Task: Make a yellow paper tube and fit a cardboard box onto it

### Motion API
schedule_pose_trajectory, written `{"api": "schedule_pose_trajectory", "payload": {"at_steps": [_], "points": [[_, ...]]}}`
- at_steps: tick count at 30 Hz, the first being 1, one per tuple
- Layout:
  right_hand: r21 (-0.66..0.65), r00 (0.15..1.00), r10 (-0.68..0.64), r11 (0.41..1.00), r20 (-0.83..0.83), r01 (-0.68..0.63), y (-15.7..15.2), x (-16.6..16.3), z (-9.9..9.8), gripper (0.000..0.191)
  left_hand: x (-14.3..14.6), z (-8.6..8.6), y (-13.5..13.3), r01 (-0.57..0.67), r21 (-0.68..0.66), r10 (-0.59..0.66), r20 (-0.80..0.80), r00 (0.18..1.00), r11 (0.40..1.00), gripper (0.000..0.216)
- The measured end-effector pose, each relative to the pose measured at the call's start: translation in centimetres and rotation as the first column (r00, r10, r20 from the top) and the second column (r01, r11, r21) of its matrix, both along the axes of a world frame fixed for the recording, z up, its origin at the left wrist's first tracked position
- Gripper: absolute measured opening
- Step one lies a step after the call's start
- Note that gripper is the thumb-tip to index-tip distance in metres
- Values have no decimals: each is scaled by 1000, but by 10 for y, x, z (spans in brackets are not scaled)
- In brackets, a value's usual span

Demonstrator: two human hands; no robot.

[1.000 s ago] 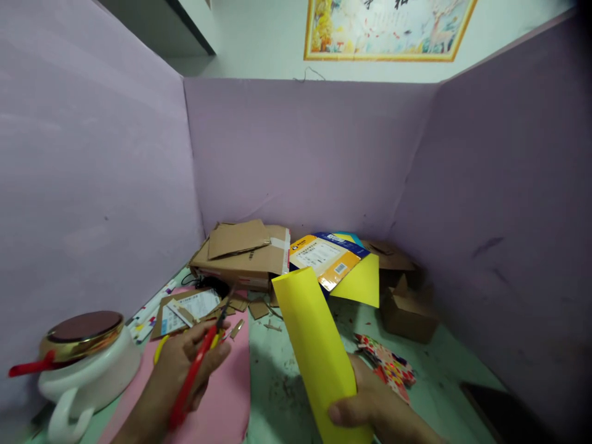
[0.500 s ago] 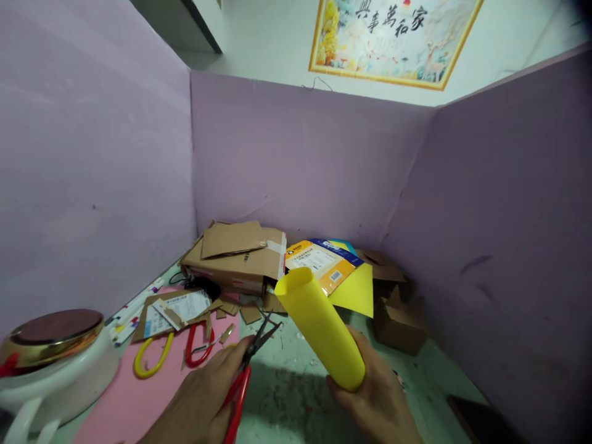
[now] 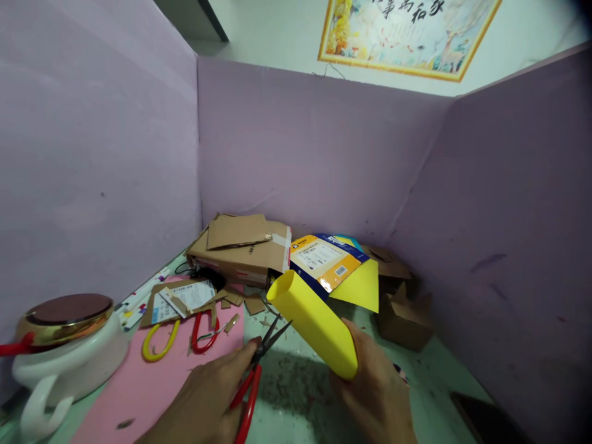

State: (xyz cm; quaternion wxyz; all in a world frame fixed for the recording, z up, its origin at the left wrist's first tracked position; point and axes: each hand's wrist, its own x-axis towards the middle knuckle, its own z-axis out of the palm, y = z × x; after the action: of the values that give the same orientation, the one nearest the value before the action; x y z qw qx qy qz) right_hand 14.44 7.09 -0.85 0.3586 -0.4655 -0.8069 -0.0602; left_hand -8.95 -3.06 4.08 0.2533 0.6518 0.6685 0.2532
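Note:
My left hand (image 3: pixel 210 391) grips red-handled scissors (image 3: pixel 250 394), their dark blades parted and pointing away, toward the roll. In my right hand (image 3: pixel 377 382) is a rolled tube of yellow paper (image 3: pixel 319 327), held near its lower end. The tube tilts up to the left, and its hollow end faces the back left. Blade tips and tube are close together; whether they touch I cannot tell. My right fingers are partly hidden behind the tube.
Pink paper (image 3: pixel 134 388) lies at left, with cardboard scraps and yellow handles (image 3: pixel 160 342) on it. A white lidded mug (image 3: pixel 69 364) stands at far left. Behind are a cardboard box (image 3: pixel 240 246), an orange-blue envelope (image 3: pixel 328 262) and a small carton (image 3: pixel 404 320). Purple panels enclose three sides.
The yellow tube has shifted slightly left and tilted lower. The scissors have moved a little to the right, closer to it. The whole view has swung slightly.

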Motion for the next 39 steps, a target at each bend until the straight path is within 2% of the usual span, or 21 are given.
{"api": "schedule_pose_trajectory", "payload": {"at_steps": [6, 13, 19, 23, 27, 34, 39], "points": [[100, 998, -34, 995, 59, 28, 3, 1, -3, 57, 2, 3, -1, 12, -28, -11, 21, 1000, 1000, 47], [61, 997, -36, 998, 65, 32, 2, 2, -5, 57, 5, 11, -3, 47, -56, -43, 70, 997, 997, 30], [4, 998, -19, 1000, 52, 19, 6, 7, -10, 54, 4, 19, -5, 50, -56, -45, 94, 995, 997, 27], [43, 995, -52, 998, 84, 49, 6, 7, -11, 56, 6, 17, -6, 37, -35, -35, 64, 997, 999, 23], [77, 992, -54, 996, 115, 45, 5, 6, -11, 56, 6, 19, -7, 66, -74, -57, 110, 992, 995, 17], [67, 986, -70, 996, 149, 61, 10, 10, -17, 58, 4, 26, -9, 50, -65, -42, 122, 992, 997, 23], [139, 983, -89, 988, 163, 66, 9, 10, -19, 60, 5, 24, -9, 59, -96, -43, 159, 986, 994, 23]]}}
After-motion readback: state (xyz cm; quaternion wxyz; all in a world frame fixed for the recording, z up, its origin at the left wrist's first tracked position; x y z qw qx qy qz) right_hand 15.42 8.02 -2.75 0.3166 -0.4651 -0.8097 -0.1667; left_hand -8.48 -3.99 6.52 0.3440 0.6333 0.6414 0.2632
